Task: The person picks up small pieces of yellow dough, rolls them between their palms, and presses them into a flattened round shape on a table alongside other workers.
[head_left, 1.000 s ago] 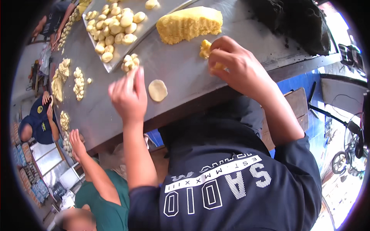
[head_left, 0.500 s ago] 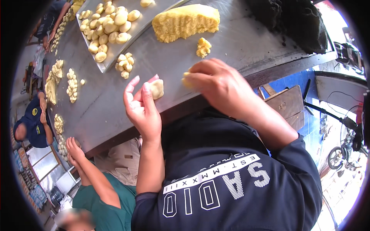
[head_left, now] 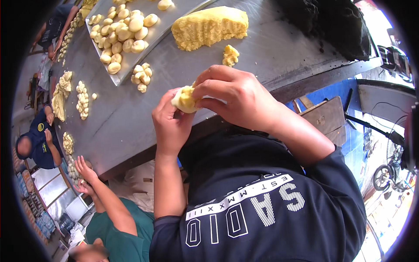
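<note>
The step in hand looks like stuffing the dough (head_left: 177, 98), which the left hand (head_left: 169, 125) grips in its fingers near the edge of the bench (head_left: 124, 126) while the right hand (head_left: 238, 95) pinches yellow filling (head_left: 188, 101) against it, so gathering the rim closed seems called for next.

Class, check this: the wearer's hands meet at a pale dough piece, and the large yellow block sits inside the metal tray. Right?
No: the head view shows the large yellow block on the table, outside the metal tray. The left hand and right hand do meet at the pale dough piece.
</note>
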`<action>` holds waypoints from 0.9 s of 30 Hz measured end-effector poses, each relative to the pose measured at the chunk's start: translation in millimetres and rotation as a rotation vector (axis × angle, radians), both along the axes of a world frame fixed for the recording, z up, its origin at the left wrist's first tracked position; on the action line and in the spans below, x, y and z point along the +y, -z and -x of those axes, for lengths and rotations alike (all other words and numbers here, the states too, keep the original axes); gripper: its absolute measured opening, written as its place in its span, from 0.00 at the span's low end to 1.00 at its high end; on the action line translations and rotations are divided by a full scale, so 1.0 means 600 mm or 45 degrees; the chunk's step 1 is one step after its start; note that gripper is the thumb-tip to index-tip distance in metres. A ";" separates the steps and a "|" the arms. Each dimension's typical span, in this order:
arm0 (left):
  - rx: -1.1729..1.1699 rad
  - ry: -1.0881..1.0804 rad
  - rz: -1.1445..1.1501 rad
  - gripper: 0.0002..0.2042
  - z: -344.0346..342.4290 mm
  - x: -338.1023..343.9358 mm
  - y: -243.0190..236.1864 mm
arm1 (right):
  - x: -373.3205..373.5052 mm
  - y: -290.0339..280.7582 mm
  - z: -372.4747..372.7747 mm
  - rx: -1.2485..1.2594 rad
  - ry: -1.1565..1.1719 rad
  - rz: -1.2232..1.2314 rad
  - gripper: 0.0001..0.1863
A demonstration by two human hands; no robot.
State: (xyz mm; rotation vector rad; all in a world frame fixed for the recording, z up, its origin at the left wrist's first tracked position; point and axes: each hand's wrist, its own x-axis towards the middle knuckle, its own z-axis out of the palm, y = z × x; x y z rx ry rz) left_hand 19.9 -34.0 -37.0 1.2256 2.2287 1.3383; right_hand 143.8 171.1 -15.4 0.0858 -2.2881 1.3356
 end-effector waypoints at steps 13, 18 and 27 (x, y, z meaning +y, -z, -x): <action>-0.797 -0.343 -0.231 0.26 -0.039 0.006 -0.008 | -0.006 -0.001 -0.013 0.031 0.074 -0.062 0.14; -1.016 -0.386 -0.461 0.28 -0.057 0.034 -0.034 | -0.009 -0.008 -0.017 0.096 0.199 -0.032 0.10; -0.362 -0.136 0.064 0.20 -0.001 -0.017 -0.003 | -0.005 -0.022 -0.023 0.116 0.045 -0.182 0.15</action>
